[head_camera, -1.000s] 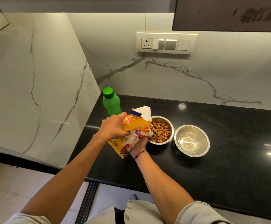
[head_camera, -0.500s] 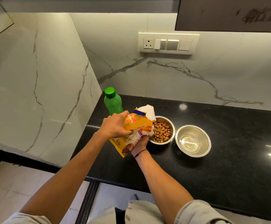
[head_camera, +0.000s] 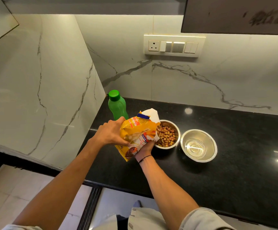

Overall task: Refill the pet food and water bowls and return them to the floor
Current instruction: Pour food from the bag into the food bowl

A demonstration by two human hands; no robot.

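From the head camera, the only view, both hands work a yellow pet food bag (head_camera: 137, 132) held tilted over the black surface (head_camera: 234, 155), its torn white mouth (head_camera: 150, 115) just at the left rim of the food bowl (head_camera: 166, 135), which already looks well filled with brown kibble. The step in hand seems to be the end of the pour, or the righting of the bag. To do it well, the mouth should be tipped up and back before the bag is drawn away, so that no loose pieces spill onto the surface, and the bowl should not be nudged towards the water bowl (head_camera: 198, 145) standing just beside it on the right, which holds clear water. The left hand (head_camera: 110, 134) has its grip closed over the upper side of the bag, fingers wrapped round the crumpled yellow film. The right hand (head_camera: 144, 147) supports the bag from beneath near its mouth, grip closed on the lower fold, with the fingertips hidden behind the packet and close to the food bowl's rim; whether they touch the rim cannot be told. A green bottle (head_camera: 117, 105), capped, stands upright behind the bag, near the corner of the wall. Both bowls are yet to go to the floor.
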